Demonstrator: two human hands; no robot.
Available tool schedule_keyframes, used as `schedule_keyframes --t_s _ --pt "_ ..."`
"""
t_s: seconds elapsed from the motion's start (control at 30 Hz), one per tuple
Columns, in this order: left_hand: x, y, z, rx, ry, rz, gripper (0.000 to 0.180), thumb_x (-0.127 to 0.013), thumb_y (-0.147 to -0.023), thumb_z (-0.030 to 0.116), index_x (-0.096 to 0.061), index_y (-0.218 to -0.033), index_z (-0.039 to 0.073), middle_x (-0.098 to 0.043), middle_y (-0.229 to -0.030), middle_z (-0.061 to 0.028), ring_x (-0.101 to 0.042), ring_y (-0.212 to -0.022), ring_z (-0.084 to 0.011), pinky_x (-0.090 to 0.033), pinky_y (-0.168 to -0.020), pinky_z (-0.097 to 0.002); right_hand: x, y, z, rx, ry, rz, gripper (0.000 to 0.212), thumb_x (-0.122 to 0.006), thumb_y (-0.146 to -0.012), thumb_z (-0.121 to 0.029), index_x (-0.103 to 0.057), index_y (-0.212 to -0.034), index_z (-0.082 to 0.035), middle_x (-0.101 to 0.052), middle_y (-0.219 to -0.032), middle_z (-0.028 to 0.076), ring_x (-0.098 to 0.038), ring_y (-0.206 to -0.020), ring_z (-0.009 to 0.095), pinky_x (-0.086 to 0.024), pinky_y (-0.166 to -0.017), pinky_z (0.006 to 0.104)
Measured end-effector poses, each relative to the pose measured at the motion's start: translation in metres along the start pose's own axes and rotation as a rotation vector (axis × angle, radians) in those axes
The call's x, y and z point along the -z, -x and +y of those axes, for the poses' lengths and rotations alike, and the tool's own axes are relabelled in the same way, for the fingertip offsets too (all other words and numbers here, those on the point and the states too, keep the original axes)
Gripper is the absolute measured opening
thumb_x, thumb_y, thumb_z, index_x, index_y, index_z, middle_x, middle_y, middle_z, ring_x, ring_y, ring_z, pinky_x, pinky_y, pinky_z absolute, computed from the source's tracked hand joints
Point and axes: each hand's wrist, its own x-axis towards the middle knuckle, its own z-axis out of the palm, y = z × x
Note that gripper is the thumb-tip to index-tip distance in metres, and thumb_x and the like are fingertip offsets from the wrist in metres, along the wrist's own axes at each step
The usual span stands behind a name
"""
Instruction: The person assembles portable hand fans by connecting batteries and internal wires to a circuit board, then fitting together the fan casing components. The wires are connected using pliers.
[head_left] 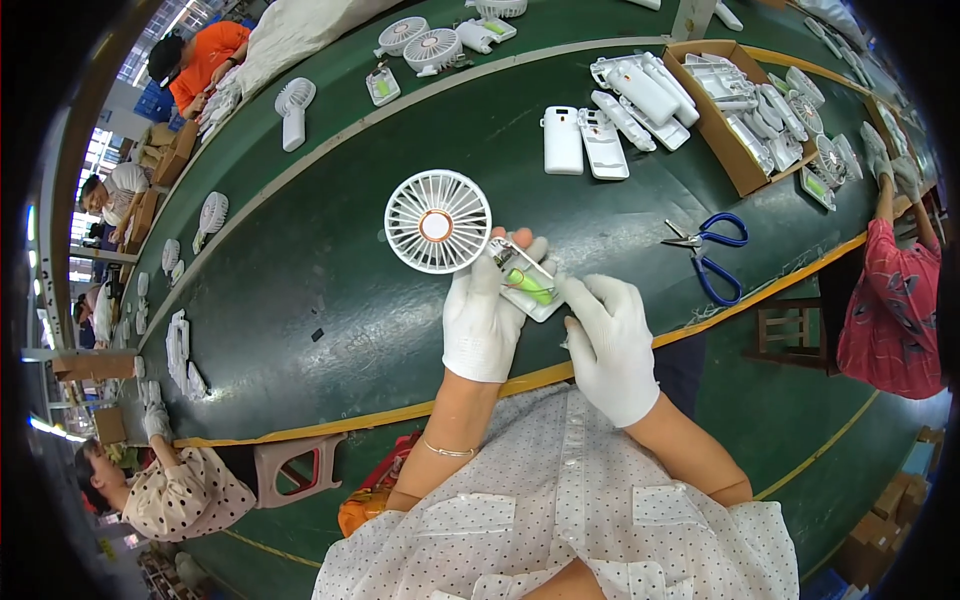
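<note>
My left hand [482,315], in a white glove, grips the open handle of a small white hand-held fan [437,221]. The round grille head points away from me over the green table. A green battery cell [529,285] and thin wires lie bare inside the open handle. My right hand [610,340], also gloved, pinches the near end of that handle, its fingertips at the lower edge of the handle shell.
Blue-handled scissors [712,255] lie to the right. White handle shells [582,142] lie farther back, beside a cardboard box [722,140] of fan parts. More fans [293,103] are spread along the green table [300,270]. Other people sit at left, far left and right.
</note>
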Motion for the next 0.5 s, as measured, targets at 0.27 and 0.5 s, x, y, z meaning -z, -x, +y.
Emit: schedule_keyframes --t_s 0.27,0.5 --pt "0.004 -0.001 -0.003 0.064 0.023 0.016 0.043 -0.049 -0.106 0.029 -0.039 -0.133 -0.002 -0.053 -0.128 -0.0217 -0.058 -0.12 -0.0341 -0.052 -0.101 -0.0512 -0.007 -0.008 -0.002 0.098 -0.057 -0.104 0.043 -0.065 -0.079 0.005 -0.068 -0.119 -0.011 -0.058 -0.094 0.01 -0.057 -0.086 0.03 -0.048 -0.079 0.0387" --pt "0.006 -0.007 0.004 0.21 0.055 0.053 0.038 -0.046 -0.106 0.026 -0.044 -0.129 -0.004 -0.057 -0.123 -0.0218 -0.06 -0.117 -0.036 -0.055 -0.094 -0.0524 0.01 -0.09 0.038 0.18 0.206 0.071 0.039 -0.068 -0.085 -0.007 -0.062 -0.123 -0.005 -0.062 -0.11 0.016 -0.061 -0.099 0.035 -0.05 -0.087 0.0411"
